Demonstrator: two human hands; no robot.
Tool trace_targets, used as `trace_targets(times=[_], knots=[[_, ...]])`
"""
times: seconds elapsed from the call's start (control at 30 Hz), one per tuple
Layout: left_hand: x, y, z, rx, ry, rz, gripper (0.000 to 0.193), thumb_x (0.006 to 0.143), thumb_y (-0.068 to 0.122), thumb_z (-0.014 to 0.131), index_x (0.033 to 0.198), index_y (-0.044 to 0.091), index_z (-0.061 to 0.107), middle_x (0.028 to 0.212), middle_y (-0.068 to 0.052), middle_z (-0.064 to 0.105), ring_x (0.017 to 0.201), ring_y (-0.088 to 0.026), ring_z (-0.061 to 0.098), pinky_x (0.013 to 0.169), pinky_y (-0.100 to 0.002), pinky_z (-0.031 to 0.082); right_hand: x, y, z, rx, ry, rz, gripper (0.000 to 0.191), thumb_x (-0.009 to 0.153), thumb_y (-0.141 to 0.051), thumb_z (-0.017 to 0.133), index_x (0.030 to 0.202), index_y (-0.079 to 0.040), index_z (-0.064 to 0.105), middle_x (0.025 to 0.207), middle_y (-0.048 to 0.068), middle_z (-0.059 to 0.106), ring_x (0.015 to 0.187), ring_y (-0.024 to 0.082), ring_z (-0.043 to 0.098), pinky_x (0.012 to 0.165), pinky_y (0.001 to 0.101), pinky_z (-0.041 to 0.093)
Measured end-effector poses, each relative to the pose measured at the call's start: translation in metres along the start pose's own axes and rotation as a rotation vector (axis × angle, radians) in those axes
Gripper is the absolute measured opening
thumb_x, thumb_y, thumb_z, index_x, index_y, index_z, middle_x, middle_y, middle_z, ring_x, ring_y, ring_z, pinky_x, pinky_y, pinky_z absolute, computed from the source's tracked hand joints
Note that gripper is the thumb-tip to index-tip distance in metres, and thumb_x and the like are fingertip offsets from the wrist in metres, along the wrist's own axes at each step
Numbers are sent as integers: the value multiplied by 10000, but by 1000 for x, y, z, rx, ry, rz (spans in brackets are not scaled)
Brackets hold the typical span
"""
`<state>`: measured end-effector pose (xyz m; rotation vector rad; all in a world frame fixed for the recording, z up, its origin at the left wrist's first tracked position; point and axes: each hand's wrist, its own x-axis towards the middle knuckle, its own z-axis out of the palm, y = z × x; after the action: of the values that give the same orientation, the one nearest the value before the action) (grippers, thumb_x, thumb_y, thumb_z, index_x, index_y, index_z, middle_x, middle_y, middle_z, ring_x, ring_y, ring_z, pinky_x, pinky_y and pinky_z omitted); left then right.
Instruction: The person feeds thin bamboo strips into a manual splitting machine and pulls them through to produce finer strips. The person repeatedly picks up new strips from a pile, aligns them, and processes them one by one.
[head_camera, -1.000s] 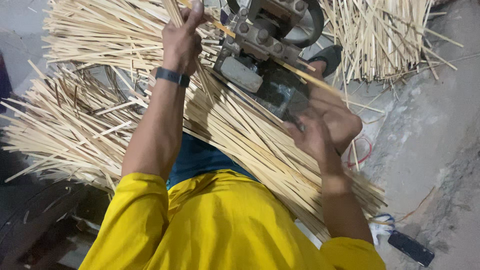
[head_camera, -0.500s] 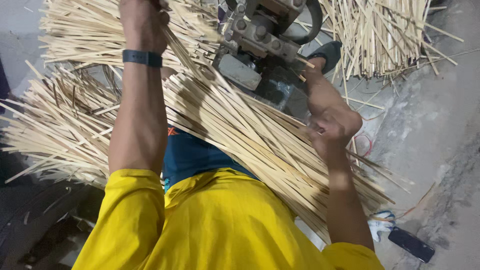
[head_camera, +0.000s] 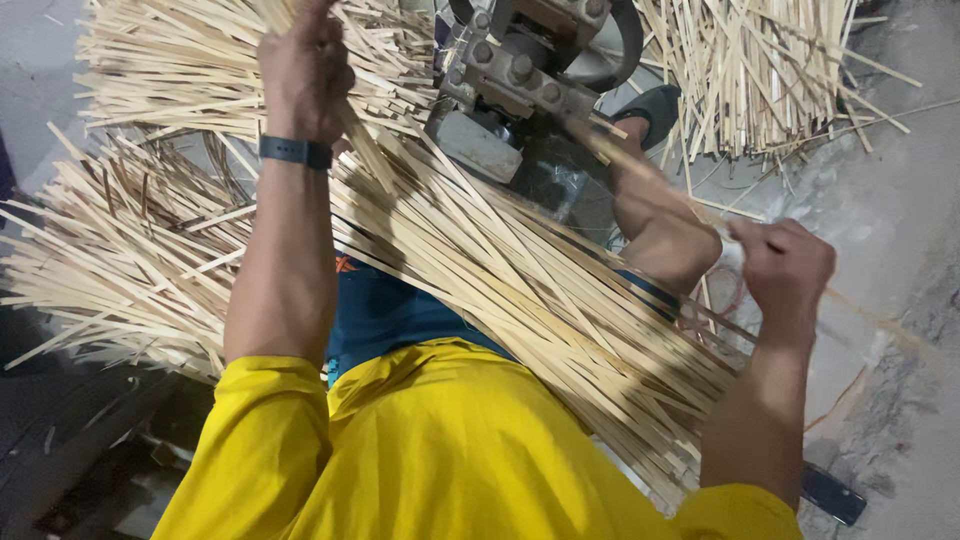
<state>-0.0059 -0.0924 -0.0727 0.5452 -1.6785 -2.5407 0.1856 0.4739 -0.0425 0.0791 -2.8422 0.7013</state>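
Your left grip (head_camera: 305, 60) is closed on strips just left of the metal machine (head_camera: 530, 65), right grip (head_camera: 785, 265) fisted on one strip (head_camera: 650, 170) exiting it; jerking could snap it.

Pale, matt split-wood strips (head_camera: 520, 280) lie under both hands, a dull grey bolted metal machine (head_camera: 520, 70) sits between them, the shirt (head_camera: 450, 450) is smooth yellow cloth, and the floor (head_camera: 900, 180) beside the right hand (head_camera: 785, 265) looks like rough concrete.
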Motion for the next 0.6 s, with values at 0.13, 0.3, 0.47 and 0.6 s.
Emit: trace_targets(times=[0.13,0.3,0.47,0.6], knots=[[-4,-9,26,113,29,6,426,868,379,858,998,8,695,803,-50,736,473,-51,525,382,-214,465,33,-33,36,-11,-173,201,158,1040,-206,749,978,-67,793,768,134,680,622,275,642,552,364,476],[-7,-16,53,189,-13,15,527,853,350,858,1204,-10,700,867,-53,800,456,-25,507,370,-205,456,54,-84,42,66,-101,61,178,1050,-239,733,1094,-79,799,893,172,711,810,328,699,741,409,532],[-12,-14,62,134,-69,-26,439,947,410,759,1068,-11,719,862,-98,729,417,-48,415,359,-233,352,60,-96,28,32,-80,14,239,1052,-256,721,1159,-50,775,1021,182,732,883,335,712,789,418,550],[-14,-10,61,71,-156,68,377,979,393,721,1039,21,696,971,-86,824,454,-28,425,386,-218,351,48,-86,48,65,-159,221,233,1034,-245,710,1140,-44,759,983,167,740,861,277,714,768,373,552]])
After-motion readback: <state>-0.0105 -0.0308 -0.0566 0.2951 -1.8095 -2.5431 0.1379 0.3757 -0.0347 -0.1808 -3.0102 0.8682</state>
